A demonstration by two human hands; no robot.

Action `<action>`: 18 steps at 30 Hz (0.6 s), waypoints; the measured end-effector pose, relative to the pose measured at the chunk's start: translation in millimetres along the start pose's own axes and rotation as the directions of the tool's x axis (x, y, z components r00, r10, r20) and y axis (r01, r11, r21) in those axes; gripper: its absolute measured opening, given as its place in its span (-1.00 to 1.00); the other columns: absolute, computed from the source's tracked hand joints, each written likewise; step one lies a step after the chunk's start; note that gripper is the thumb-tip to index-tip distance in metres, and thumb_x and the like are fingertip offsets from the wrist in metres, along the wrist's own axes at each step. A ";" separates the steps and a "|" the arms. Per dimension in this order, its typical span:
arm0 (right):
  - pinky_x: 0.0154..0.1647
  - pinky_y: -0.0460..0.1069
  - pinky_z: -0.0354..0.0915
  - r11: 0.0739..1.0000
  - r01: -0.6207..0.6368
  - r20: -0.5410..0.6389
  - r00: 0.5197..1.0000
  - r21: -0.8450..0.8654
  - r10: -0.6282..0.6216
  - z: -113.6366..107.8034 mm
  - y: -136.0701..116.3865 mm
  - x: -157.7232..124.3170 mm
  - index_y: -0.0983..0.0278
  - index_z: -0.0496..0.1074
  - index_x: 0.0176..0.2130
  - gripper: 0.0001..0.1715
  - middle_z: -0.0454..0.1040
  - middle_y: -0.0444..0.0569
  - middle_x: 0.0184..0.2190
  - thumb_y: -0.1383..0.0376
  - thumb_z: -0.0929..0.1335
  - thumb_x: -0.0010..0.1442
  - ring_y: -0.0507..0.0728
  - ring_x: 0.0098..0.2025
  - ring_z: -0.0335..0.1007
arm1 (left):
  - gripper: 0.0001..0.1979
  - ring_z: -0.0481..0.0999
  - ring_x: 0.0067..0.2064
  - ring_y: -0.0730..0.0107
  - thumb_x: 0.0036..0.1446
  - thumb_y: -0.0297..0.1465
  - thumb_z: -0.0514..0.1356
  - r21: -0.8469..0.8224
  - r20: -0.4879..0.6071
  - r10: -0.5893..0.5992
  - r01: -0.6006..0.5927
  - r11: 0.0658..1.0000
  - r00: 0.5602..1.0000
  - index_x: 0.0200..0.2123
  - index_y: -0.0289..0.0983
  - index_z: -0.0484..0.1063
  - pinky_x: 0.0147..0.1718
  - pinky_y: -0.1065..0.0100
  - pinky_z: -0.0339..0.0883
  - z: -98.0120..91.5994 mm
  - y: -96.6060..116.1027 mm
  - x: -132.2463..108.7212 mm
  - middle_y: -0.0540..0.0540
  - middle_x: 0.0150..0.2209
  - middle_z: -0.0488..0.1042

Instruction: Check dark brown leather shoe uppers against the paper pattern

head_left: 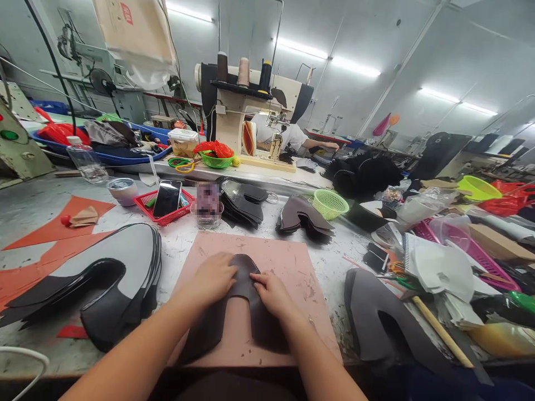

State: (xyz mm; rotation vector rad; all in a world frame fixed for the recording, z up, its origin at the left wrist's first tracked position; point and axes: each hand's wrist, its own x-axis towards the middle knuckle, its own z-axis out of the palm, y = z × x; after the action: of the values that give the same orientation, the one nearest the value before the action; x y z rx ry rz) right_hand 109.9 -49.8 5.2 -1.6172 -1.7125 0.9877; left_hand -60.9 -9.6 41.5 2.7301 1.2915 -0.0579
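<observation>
Leather piece (pixel 244 273), left hand (pixel 213 278), right hand (pixel 273 292) flat atop, grip apart, mat (pixel 301 262) margin around

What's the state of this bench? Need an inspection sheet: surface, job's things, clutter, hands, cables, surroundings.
Surface: scuffed grey worktable with a pink mat at the front edge.
Job's things: dark U-shaped leather piece lying flat on the mat.
Clutter: stack of cut pieces on the left, orange sheets, red basket holding a phone, green basket, wooden handle on the right.
Grippers: left hand and right hand both rest flat on the leather piece.
Cables: white cable at the near left, black cable overhead.
Surroundings: sewing machine with thread spools; another person behind it.
</observation>
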 end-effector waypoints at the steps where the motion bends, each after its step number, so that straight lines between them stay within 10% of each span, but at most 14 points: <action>1: -0.05 0.00 0.18 1.000 -0.014 -0.014 1.000 0.025 0.015 -1.7 -0.2 -1.4 0.34 0.42 -0.13 -0.60 0.41 0.03 -0.26 0.43 0.23 0.00 0.11 -0.16 0.32 | -0.68 0.26 0.07 0.16 0.05 -0.37 0.09 0.026 -0.018 0.097 -0.097 0.995 0.995 -0.08 -0.24 0.38 0.02 0.19 0.13 1.8 3.6 6.4 -0.18 0.03 0.33; 11: -0.60 -0.09 0.25 0.859 -0.329 -0.134 0.904 0.391 0.407 -13.8 28.3 -92.5 0.28 0.38 -0.46 -0.84 0.36 -0.17 -0.64 0.24 0.31 -0.12 0.02 -0.58 0.30 | -0.60 0.07 0.15 -0.09 0.14 -0.27 0.01 0.007 -0.029 0.048 -0.048 0.999 0.998 0.07 -0.05 0.19 0.02 0.00 0.01 26.3 25.5 26.8 -0.19 0.15 0.14; 18: -0.65 -0.11 0.18 0.941 -0.281 -0.234 0.917 0.190 0.322 -17.7 30.7 -101.9 0.26 0.39 -0.47 -0.86 0.34 -0.17 -0.69 0.24 0.28 -0.03 0.02 -0.63 0.27 | -0.59 -0.09 0.19 -0.12 0.13 -0.19 -0.03 -0.051 0.025 0.032 -0.031 0.998 0.999 0.08 0.14 0.08 0.03 -0.04 -0.15 23.2 32.8 29.9 -0.04 0.21 0.02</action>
State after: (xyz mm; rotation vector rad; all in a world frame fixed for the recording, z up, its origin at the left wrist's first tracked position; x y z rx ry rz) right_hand 151.7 -148.9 -2.5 -1.8525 -1.2040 0.9691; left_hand -16.2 -10.2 18.9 2.6975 1.2261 -0.0572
